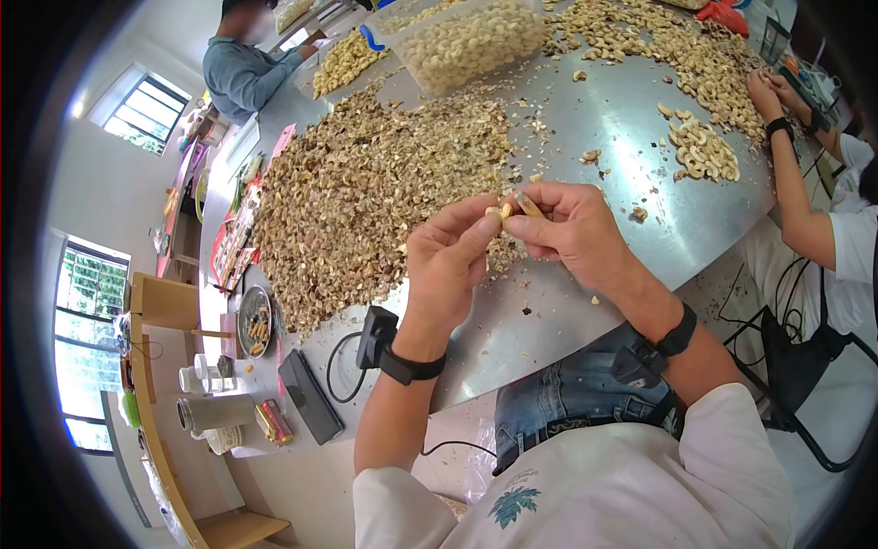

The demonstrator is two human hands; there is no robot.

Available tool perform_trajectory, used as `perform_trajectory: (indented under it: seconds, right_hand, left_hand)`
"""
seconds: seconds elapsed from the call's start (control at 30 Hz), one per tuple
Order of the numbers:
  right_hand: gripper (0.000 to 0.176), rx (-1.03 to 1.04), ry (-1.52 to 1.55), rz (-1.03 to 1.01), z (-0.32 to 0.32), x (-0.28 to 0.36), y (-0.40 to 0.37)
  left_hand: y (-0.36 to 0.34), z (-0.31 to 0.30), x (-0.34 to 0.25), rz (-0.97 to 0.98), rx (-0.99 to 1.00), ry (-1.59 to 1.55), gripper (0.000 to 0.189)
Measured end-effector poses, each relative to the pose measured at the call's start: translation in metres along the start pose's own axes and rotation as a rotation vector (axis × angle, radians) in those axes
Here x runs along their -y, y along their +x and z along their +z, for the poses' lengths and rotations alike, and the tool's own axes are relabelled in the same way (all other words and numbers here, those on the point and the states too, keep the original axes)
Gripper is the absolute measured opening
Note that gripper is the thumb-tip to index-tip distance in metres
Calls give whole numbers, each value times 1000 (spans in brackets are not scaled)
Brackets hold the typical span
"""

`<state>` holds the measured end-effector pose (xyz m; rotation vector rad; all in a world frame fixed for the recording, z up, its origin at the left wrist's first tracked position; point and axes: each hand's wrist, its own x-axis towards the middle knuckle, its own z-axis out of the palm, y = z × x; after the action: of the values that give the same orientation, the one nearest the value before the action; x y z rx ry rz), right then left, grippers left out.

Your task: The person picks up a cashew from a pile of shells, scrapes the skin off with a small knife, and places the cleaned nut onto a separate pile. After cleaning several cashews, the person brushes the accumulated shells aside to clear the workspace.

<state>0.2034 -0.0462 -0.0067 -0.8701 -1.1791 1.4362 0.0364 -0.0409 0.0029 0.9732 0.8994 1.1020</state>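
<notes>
The left hand [446, 261] pinches a cashew [505, 211], apparently steadying it beside the right hand's [578, 231] grip on a small tool [528, 205].

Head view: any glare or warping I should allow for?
Head view: strong fisheye, with black curved borders and a bowed edge on the metal table; white glare on its bare surface beyond the right hand; lower left window partly blown out; far co-worker blurred at the face; cashew piece at the left hand's fingertips lacks fine detail.
</notes>
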Motion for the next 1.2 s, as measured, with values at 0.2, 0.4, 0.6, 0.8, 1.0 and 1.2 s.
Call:
perform_trajectory:
  seconds: [0.2, 0.4, 0.6, 0.8, 1.0, 1.2]
  right_hand:
    - [16, -117, -734, -517, -2, -7, 4]
    - [14, -66, -825, -595, 1, -12, 2]
    - [11, -25, -860, -651, 1, -12, 3]
    - [11, -95, -900, -697, 6, -11, 2]
    - [9, -185, -799, -669, 3, -10, 8]
    - [9, 11, -721, -657, 0, 0, 6]
  left_hand:
    - [7, -15, 5, -95, 45, -291, 10]
    - [7, -14, 3, -119, 42, -371, 12]
    - [6, -13, 2, -140, 51, -421, 13]
    - [5, -13, 2, -131, 79, -456, 14]
    - [2, -11, 2, -85, 103, -457, 13]
    - [3, -11, 3, -42, 125, -442, 13]
